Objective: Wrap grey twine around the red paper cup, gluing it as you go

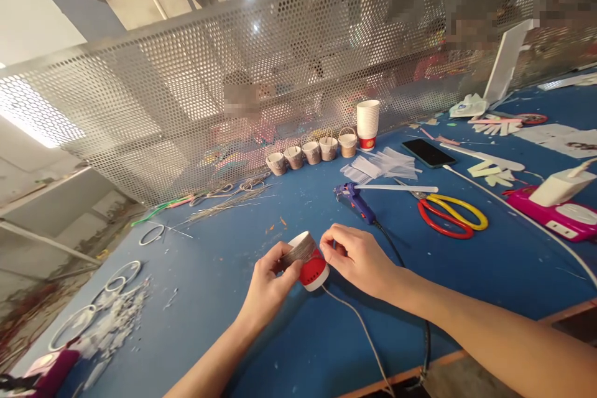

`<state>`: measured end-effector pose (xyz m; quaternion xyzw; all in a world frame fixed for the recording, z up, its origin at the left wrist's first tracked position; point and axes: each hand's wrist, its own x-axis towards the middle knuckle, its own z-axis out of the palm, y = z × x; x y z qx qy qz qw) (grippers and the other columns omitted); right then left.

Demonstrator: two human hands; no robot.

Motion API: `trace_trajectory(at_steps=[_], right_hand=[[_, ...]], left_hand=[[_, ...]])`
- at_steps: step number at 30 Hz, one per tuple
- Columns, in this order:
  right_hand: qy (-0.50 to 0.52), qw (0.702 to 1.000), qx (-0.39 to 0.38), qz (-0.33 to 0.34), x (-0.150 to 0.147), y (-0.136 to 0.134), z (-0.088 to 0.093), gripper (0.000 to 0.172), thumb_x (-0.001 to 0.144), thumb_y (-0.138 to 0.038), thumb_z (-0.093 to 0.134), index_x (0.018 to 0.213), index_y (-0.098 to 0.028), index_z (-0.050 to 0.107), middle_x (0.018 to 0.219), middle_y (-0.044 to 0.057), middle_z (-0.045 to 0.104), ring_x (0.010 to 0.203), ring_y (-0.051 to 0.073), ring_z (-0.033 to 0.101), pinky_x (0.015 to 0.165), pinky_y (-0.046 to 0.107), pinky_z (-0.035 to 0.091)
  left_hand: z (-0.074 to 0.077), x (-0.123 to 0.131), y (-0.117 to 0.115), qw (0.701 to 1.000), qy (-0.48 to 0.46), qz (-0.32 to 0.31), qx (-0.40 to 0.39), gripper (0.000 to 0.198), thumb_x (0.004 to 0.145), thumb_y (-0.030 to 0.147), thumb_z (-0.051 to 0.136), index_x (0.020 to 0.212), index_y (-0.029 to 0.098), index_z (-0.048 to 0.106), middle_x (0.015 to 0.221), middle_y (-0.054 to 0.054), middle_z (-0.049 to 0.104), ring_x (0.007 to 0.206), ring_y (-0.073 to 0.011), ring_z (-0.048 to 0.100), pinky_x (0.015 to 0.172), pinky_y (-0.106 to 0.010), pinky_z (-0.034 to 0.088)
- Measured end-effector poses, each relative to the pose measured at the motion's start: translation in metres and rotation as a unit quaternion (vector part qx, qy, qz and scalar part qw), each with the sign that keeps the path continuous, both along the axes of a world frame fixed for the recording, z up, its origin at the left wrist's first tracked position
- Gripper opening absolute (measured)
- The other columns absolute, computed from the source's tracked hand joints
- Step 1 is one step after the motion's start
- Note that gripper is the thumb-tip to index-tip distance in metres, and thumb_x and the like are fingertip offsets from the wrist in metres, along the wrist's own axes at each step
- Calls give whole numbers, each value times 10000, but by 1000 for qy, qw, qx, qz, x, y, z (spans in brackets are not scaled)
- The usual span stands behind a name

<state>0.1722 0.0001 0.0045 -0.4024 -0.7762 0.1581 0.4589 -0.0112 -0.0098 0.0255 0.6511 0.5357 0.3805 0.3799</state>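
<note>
Left hand (268,286) grips the cup (311,264), which lies tilted just above the table (209,323); its fingers are closed round the wrapped part. Right hand (359,258) is at the cup's red band, thumb and forefinger pinched shut, apparently on the cord (359,323).

Progress: grey winding covers the cup's rim half. The red band and white base are bare.

Beyond the cup: glue gun (357,199), scissors (448,214), five wrapped cups (311,152), cup stack (367,119).

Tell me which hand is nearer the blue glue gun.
Right. The right hand is just in front of the glue gun; the left hand, gripping the paper cup, is farther away to the left.
</note>
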Motion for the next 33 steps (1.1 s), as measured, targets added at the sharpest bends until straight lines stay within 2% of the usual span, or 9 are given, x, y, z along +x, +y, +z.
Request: trace_trajectory(at_steps=[8,12,15,18,21,26,30,33], right_hand=[[0,1000,13,20,16,-1,10,149,897,-180,451,790,-195,555,746,10,581,565,110,505,573,228,422],[-40,999,18,27,18,1,5,111,871,-149,494,855,-188,596,805,23,612,575,111,529,576,233,434],[-70,996,54,28,11,5,-1,86,852,-146,549,897,-178,615,837,38,635,683,143,581,623,247,445],[-98,991,94,6,2,8,-6,66,829,-127,584,800,-176,616,756,25,628,682,154,582,628,261,419],[-96,990,100,-11,-4,4,-7,147,776,-73,583,682,-185,571,649,-12,592,581,126,529,600,258,378],[-86,991,85,57,-6,-14,-3,135,749,-60,564,696,-184,554,654,-28,597,547,104,491,593,249,359],[-131,985,72,90,8,-30,3,51,834,-158,555,821,-179,600,739,8,627,598,124,518,599,253,374],[-149,985,44,77,35,-31,5,103,881,-216,519,830,-186,604,688,1,610,581,124,524,587,249,378]], left_hand=[[-3,-4,5,999,12,2,47,76,706,247,610,702,183,569,643,31,534,609,-127,471,587,-225,386],[-7,-4,8,998,18,7,60,78,724,250,604,710,183,564,653,28,540,620,-129,482,599,-226,398],[-8,-3,7,997,23,7,79,78,725,246,598,703,181,560,645,31,529,610,-122,468,592,-221,396],[-8,-2,4,994,32,-3,102,100,733,257,587,686,176,553,643,32,514,610,-118,456,589,-220,393],[-10,-1,3,993,31,-11,111,114,745,257,581,677,172,544,642,34,500,610,-113,456,589,-216,398],[-15,-4,7,996,-6,-9,93,106,765,265,575,742,163,560,696,20,544,665,-125,509,640,-223,444],[-16,-6,9,997,-24,-9,79,116,773,274,573,773,158,571,723,10,568,690,-132,526,664,-232,457],[-15,-7,10,996,-33,-3,82,110,761,264,585,778,156,577,722,11,576,679,-127,527,651,-227,450]])
